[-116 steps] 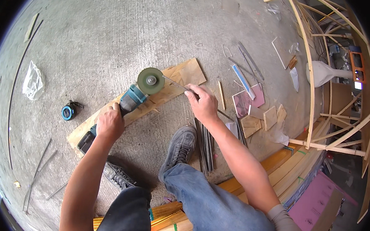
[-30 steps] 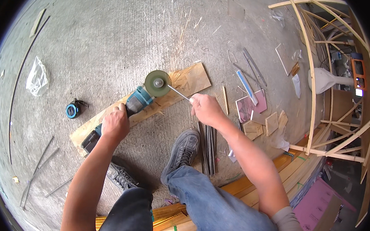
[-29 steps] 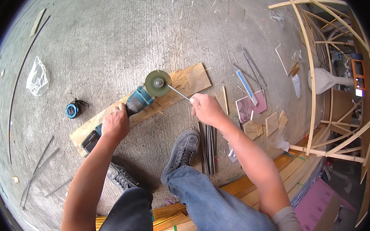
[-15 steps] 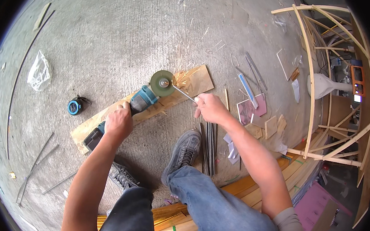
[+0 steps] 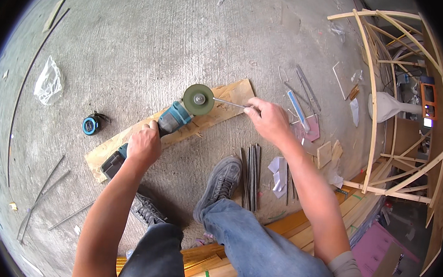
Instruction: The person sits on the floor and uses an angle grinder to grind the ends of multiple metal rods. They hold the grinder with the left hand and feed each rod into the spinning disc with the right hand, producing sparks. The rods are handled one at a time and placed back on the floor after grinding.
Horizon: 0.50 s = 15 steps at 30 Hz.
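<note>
My left hand (image 5: 145, 144) is closed round the body of a teal and black angle grinder (image 5: 175, 117), which lies on a long wooden board (image 5: 230, 98). The grinder's round green disc (image 5: 198, 99) faces up at its far end. Between the fingers of my right hand (image 5: 268, 120) is a thin metal rod (image 5: 229, 103). Its tip reaches the right edge of the disc; whether it touches, I cannot tell. No sparks show. A bundle of dark metal rods (image 5: 251, 177) lies by my right shoe (image 5: 221, 186).
A tape measure (image 5: 91, 125) and a clear plastic bag (image 5: 49, 82) lie at left. Loose rods (image 5: 42, 197) are strewn at lower left. On the right are a blue strip (image 5: 298, 110), wood scraps (image 5: 324, 155) and a wooden lattice frame (image 5: 372, 103). Planks (image 5: 297, 230) run beneath my legs.
The sparks at the disc have stopped. My right hand has moved right and a little up, swinging the rod flatter. My left hand stays on the grinder.
</note>
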Available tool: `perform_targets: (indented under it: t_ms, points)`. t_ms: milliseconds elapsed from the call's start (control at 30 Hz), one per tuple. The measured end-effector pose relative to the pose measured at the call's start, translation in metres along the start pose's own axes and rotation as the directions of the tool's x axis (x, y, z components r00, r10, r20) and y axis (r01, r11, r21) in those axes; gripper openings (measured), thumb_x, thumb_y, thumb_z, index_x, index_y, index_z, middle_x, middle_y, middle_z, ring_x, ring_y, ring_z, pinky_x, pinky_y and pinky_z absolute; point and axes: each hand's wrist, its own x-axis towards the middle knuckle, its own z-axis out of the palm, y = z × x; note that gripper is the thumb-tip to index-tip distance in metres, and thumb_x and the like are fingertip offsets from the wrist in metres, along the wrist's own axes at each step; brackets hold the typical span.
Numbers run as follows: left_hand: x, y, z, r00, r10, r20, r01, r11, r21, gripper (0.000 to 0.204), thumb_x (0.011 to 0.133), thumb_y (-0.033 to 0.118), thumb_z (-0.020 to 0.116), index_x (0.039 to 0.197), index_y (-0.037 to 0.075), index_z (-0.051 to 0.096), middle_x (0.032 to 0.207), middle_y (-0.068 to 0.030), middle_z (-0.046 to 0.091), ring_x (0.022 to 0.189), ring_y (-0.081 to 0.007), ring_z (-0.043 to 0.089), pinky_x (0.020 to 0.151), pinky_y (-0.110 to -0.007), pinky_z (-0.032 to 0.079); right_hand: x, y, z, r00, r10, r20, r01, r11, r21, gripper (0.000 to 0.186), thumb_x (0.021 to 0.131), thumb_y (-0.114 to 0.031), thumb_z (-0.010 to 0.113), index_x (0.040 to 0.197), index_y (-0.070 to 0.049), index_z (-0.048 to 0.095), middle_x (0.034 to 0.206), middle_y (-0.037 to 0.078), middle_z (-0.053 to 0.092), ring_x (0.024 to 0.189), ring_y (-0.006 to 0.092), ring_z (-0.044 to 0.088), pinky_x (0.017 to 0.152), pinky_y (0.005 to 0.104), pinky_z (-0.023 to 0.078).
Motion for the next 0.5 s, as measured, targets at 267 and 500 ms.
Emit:
perform_targets:
  t_ms: [267, 500]
  points:
    - [-0.001, -0.001, 0.000, 1.000, 0.020, -0.019, -0.020, 1.000, 0.008, 0.020, 0.086, 0.008, 0.056, 0.103, 0.000, 0.051, 0.096, -0.0234, 0.065, 0.088, -0.0387, 0.068, 0.077, -0.044, 0.055, 0.031, -0.040, -0.020, 0.906, -0.423, 0.026, 0.380, 0.784, -0.492, 0.010, 0.086, -0.010, 0.058, 0.083, -0.010, 0.067, 0.083, 0.009, 0.066, 0.088, 0.0259, 0.064, 0.081, 0.0409, 0.046]
    - [0.000, -0.002, 0.002, 1.000, 0.017, -0.013, -0.017, 1.000, -0.005, 0.019, 0.087, 0.006, 0.053, 0.104, 0.000, 0.050, 0.097, -0.0244, 0.065, 0.089, -0.0391, 0.068, 0.077, -0.044, 0.055, 0.049, -0.066, -0.017, 0.825, -0.550, 0.129, 0.487, 0.578, -0.655, 0.010, 0.079, -0.013, 0.063, 0.070, -0.013, 0.069, 0.077, 0.006, 0.068, 0.082, 0.0202, 0.065, 0.076, 0.0360, 0.045]
